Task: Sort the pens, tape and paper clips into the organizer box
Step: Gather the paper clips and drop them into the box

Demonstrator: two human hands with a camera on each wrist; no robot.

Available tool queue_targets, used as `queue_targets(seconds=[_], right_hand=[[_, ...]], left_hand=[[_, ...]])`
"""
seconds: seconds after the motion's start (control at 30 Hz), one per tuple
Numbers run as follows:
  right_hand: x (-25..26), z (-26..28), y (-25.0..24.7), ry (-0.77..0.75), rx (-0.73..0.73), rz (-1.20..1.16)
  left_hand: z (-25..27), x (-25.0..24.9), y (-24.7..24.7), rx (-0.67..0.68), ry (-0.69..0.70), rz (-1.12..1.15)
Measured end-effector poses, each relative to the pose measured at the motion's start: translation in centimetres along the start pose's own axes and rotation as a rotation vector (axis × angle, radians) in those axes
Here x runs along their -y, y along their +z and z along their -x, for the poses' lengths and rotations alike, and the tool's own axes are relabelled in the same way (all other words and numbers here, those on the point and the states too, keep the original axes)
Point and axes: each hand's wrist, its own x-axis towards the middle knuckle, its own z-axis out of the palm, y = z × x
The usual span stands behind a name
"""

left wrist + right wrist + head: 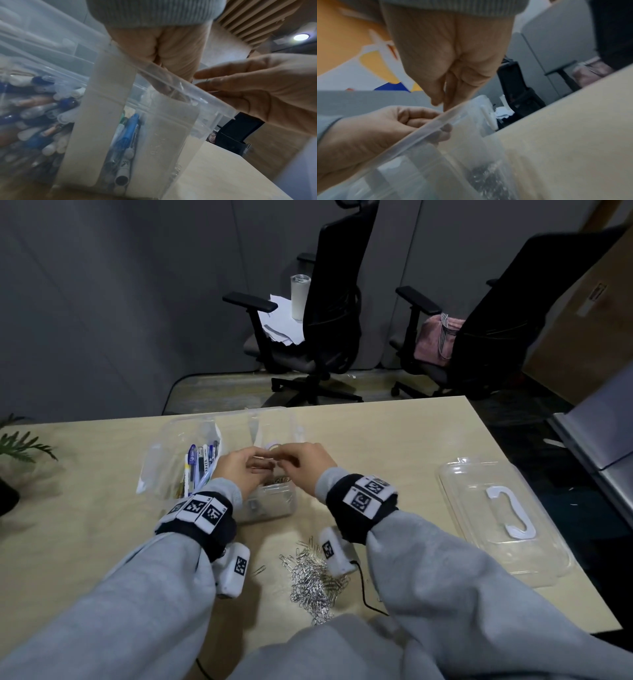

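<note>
The clear organizer box stands mid-table. Its left compartment holds the pens, a tape roll sits at its back, and paper clips fill the near compartment. Both hands meet above that compartment. My left hand has its fingers curled inward, and what it holds is hidden. My right hand points down with thumb and fingers pinched together; in the left wrist view a thin wire clip shows between its fingers. A loose pile of paper clips lies on the table near me.
The box's clear lid with a white handle lies flat at the right, near the table's right edge. A potted plant stands at the far left. Two office chairs stand beyond the table's far edge.
</note>
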Motion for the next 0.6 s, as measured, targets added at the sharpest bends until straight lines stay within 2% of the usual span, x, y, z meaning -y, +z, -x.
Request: queue_targets(seconds=[0.07, 0.13, 0.2, 0.27, 0.33, 0.4, 0.47, 0.6], right_hand=[[-1.8, 1.1, -0.3, 0.011, -0.192, -0.265], [-4.2, 2.7, -1.1, 0.073, -0.219, -0.28], [-6.8, 4.6, -2.0, 0.177, -0.052, -0.081], [-9.8, 7.1, -2.6, 0.3, 0.129, 0.101], [-12.2, 9.6, -2.5, 0.411, 0.31, 0.172], [-13.9, 11.8, -1.3, 0.43, 0.503, 0.293], [-14.8, 12.9, 0.5, 0.357, 0.629, 0.475], [-13.7, 11.9, 3.1, 0.287, 0.666, 0.546]], left_hand=[[0.4, -0.4, 0.4, 0.019, 0.006, 0.063], [0.8, -0.5, 0.7, -0.05, 0.062, 0.071], [1.5, -0.6, 1.0, -0.224, 0.169, 0.014], [3.1, -0.8, 1.3, -0.415, 0.214, 0.021], [5.3, -0.5, 1.5, -0.491, 0.22, 0.107], [7.5, 1.1, 1.8, -0.429, 0.228, 0.1], [9.1, 4.4, 2.2, -0.328, 0.177, -0.054], [10.4, 11.5, 2.4, -0.037, -0.138, -0.384]])
